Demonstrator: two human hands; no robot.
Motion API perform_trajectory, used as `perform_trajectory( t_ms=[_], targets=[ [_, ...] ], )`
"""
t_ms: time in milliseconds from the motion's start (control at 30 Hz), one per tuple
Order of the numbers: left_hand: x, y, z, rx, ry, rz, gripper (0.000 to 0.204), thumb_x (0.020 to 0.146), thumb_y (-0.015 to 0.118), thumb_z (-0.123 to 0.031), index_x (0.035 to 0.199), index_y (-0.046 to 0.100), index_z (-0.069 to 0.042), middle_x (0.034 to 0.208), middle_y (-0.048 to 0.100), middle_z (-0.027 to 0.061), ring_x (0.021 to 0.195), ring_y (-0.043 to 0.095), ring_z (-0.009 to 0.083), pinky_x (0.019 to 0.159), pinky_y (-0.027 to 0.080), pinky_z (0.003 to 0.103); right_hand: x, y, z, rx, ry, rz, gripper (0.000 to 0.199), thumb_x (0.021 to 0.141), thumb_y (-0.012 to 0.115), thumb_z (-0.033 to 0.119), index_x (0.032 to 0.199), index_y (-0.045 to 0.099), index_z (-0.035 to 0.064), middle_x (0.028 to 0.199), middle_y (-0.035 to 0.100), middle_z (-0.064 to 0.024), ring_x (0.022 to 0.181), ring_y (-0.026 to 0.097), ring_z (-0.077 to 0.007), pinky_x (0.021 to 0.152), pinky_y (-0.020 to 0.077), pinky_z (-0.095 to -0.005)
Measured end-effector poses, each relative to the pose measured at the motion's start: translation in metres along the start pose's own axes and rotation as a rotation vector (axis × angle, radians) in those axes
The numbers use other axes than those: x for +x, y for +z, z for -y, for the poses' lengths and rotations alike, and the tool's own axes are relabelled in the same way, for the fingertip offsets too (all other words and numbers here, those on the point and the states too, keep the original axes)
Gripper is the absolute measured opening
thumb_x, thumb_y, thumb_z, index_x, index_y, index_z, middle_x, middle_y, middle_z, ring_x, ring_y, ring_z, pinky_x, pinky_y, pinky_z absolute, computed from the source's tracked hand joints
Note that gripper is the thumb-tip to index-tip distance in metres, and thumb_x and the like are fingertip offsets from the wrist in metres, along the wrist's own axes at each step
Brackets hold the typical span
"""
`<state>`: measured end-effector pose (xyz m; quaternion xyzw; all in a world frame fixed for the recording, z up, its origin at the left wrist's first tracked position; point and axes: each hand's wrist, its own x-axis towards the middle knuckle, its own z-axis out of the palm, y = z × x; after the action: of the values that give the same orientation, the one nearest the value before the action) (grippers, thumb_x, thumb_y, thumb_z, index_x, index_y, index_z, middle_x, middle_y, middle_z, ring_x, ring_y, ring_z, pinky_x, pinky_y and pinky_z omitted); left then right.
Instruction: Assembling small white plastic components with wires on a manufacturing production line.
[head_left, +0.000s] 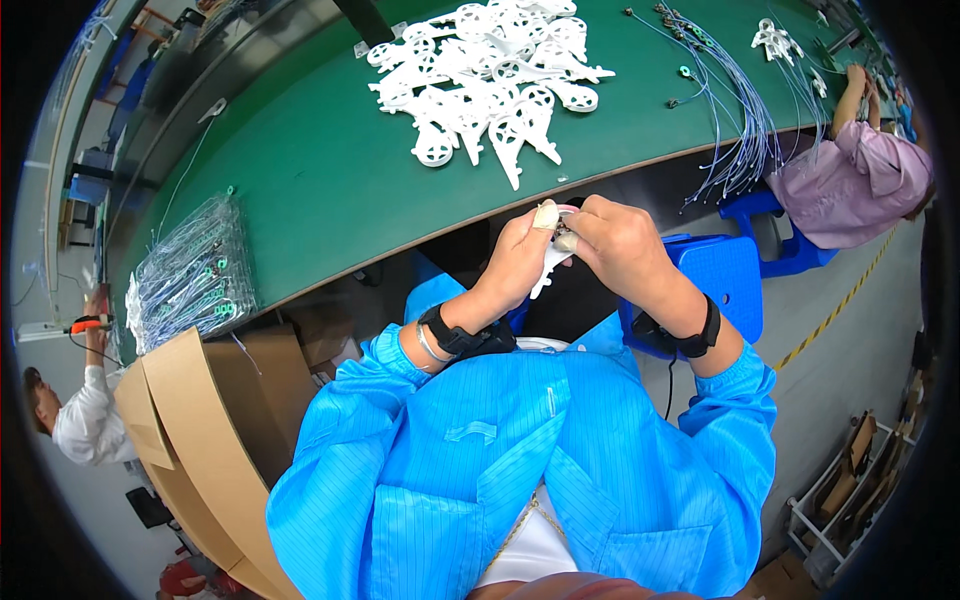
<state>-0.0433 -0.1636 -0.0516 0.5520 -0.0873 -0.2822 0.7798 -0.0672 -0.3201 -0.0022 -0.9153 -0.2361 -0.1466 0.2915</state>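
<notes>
Just past the near edge of the green table, my left hand (519, 252) is closed on a white plastic part (548, 274) with a round head and a pointed tail. My right hand (622, 240) pinches at the round head of the same part, where something small and dark shows between the fingertips. The fingers hide most of that head, so what sits in it is unclear. Tape or finger covers wrap some fingertips. Beyond my hands, a heap of similar white parts (490, 85) lies on the green table (320, 190).
Blue-white cables (735, 125) hang over the table edge at right, near a coworker in pink (850, 185). Bagged cables (195, 270) lie at left above an open cardboard box (210, 430). A blue stool (725, 285) stands to my right. Another person (90, 420) works far left.
</notes>
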Motion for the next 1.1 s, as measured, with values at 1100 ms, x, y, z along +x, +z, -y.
perform_trajectory(
  t_ms=[1100],
  targets=[
    [0.009, -0.013, -0.019, -0.165, -0.085, 0.184, 0.043, 0.088, 0.06, -0.039, 0.106, 0.059, 0.0, 0.087, 0.064, 0.0065, 0.069, 0.058, 0.0082, 0.058, 0.048, 0.02, -0.011, -0.009, -0.013, 0.841, 0.575, 0.018, 0.027, 0.09, 0.055, 0.011, 0.114, 0.054, -0.0014, 0.079, 0.061, -0.0031, 0.059, 0.054, -0.0052, 0.051, 0.047, -0.0199]
  ],
)
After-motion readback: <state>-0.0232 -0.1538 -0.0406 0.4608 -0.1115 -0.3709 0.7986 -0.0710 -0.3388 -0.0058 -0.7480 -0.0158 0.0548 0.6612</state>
